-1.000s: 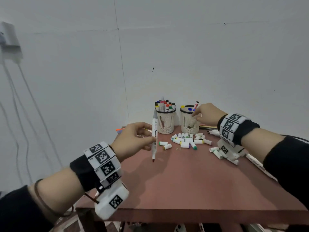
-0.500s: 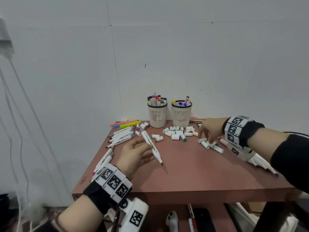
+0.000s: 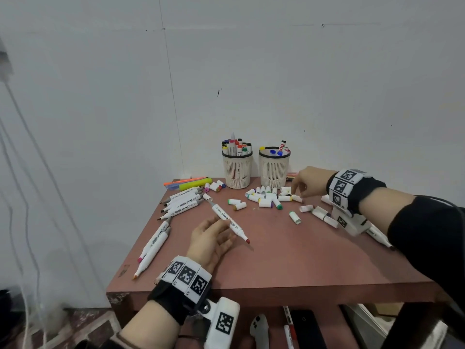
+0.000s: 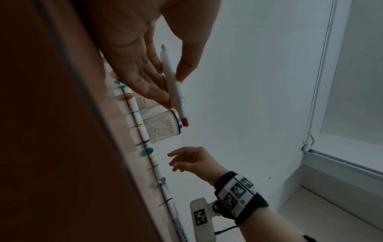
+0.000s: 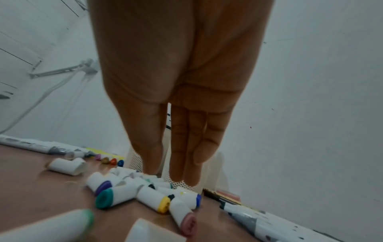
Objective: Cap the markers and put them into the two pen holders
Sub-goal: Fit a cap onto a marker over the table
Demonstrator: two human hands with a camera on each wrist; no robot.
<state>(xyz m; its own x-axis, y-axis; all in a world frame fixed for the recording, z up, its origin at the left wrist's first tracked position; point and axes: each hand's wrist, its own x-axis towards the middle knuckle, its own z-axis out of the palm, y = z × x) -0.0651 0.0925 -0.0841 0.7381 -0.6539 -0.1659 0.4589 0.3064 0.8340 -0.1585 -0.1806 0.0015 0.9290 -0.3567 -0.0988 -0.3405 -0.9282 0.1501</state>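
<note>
My left hand [image 3: 219, 231] pinches a white uncapped marker [image 3: 226, 218] between thumb and fingers, low over the table's middle. Its red tip [image 4: 184, 122] points towards me and to the right. My right hand [image 3: 302, 183] hangs over the pile of loose caps [image 3: 266, 197] in front of the right pen holder [image 3: 273, 172]. Its fingers [image 5: 186, 163] point straight down at the caps and hold nothing. The left pen holder [image 3: 237, 172] is packed with capped markers. The right holder has only a few.
Uncapped markers [image 3: 182, 201] lie in a row at the table's left, and two more [image 3: 154, 241] near its left edge. Highlighters [image 3: 193, 183] lie at the back left. More caps and markers [image 3: 322, 215] sit under my right wrist. The brown table [image 3: 289, 260] drops off at the front.
My right hand left the right holder's rim, dropped to the table and now reaches over the cap pile. My left hand lowered its marker from upright to slanted over the table.
</note>
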